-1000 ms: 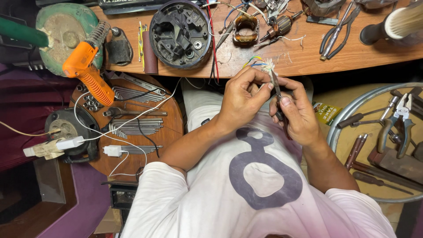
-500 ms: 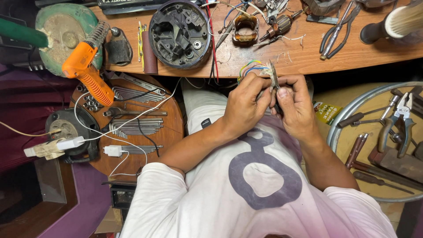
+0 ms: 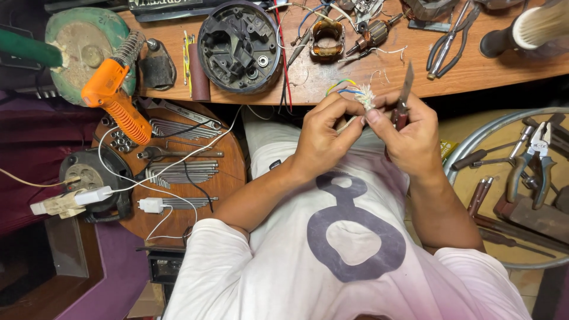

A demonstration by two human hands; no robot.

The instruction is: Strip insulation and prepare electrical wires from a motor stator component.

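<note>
**Frayed cable end held between two hands over the lap**

Nearest the camera, both forearms rise from a white shirt with a dark rounded print point(image 3: 349, 237). The left hand point(image 3: 323, 133) pinches a pale cable with a frayed white end point(image 3: 363, 98) between thumb and fingertips, its grip closed narrowly on it. The cable's long axis runs from lower left to upper right, the frayed tip pointing up toward the desk edge; thin blue, yellow and green strands point(image 3: 341, 88) curl off to the left of it. The right hand point(image 3: 412, 133) is closed on a small knife with a reddish handle and a grey blade point(image 3: 405, 89); the blade stands nearly upright, tip toward the desk, just beside the frayed end, and its forefinger touches the cable.

To the left, a round wooden stool top point(image 3: 228, 172) carries rows of metal hex keys and an orange plastic soldering gun point(image 3: 112, 98).

Farther off, the wooden desk point(image 3: 474, 71) holds a round black motor housing point(image 3: 239, 46), a copper-wound coil point(image 3: 328, 40) and grey pliers point(image 3: 447, 38). A dark oblong label point(image 3: 172, 7) lies at its far edge.
</note>
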